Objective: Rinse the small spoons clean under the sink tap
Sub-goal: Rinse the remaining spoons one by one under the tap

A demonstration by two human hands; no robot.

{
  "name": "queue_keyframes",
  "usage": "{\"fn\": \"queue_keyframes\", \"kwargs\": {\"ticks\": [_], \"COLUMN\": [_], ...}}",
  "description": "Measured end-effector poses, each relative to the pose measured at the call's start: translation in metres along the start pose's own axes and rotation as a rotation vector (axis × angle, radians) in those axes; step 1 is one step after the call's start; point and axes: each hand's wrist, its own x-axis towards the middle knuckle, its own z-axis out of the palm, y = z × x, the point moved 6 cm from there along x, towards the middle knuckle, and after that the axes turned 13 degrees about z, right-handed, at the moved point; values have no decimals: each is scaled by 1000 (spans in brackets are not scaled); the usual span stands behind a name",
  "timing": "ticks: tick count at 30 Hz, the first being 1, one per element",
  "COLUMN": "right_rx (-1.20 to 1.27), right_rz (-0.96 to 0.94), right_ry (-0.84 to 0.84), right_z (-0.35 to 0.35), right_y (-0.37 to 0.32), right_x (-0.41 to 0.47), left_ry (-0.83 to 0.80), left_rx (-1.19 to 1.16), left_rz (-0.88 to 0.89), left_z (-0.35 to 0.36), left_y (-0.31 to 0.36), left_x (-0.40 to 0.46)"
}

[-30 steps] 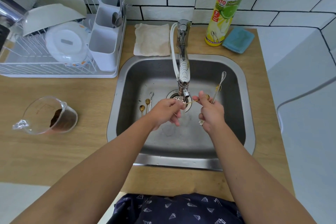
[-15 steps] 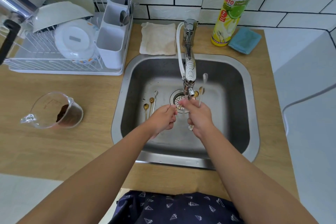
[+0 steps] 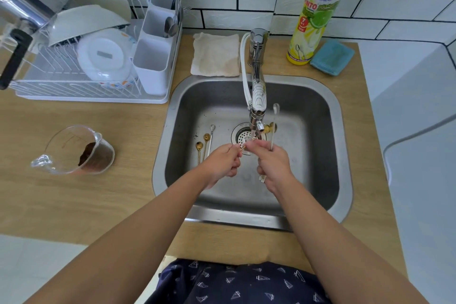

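White tiles stand behind the wooden counter (image 3: 74,205) with a steel sink (image 3: 320,205). Under the tap (image 3: 257,96), the left hand (image 3: 222,163) pinches a thin gold spoon (image 3: 243,147); the right hand (image 3: 271,163) grips the silver spoon (image 3: 274,126) upright. Three more spoons (image 3: 206,143) lie on the sink floor, left of the drain (image 3: 243,137). A measuring cup (image 3: 79,150) lies on the counter.

Both your forearms reach forward and converge. Your left hand (image 3: 222,163) has its fingers (image 3: 235,153) curled in a pinch; your right hand (image 3: 271,163), just beside it, is curled too.
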Motion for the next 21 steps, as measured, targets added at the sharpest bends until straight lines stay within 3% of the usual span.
{"fn": "queue_keyframes", "kwargs": {"ticks": [3,9,13,21], "right_rx": [106,-54,19,-11], "right_rz": [16,33,25,15], "right_ry": [35,-25,-20,-40], "right_z": [-8,6,5,8], "right_y": [-10,11,1,10], "right_x": [7,-1,2,0], "left_ry": [-25,-57,-72,-20], "left_rx": [76,206,353,379], "left_rz": [11,62,75,90], "left_z": [-2,-4,-4,-9], "left_y": [-3,-1,-3,-3], "left_x": [-2,0,-3,-3]}}
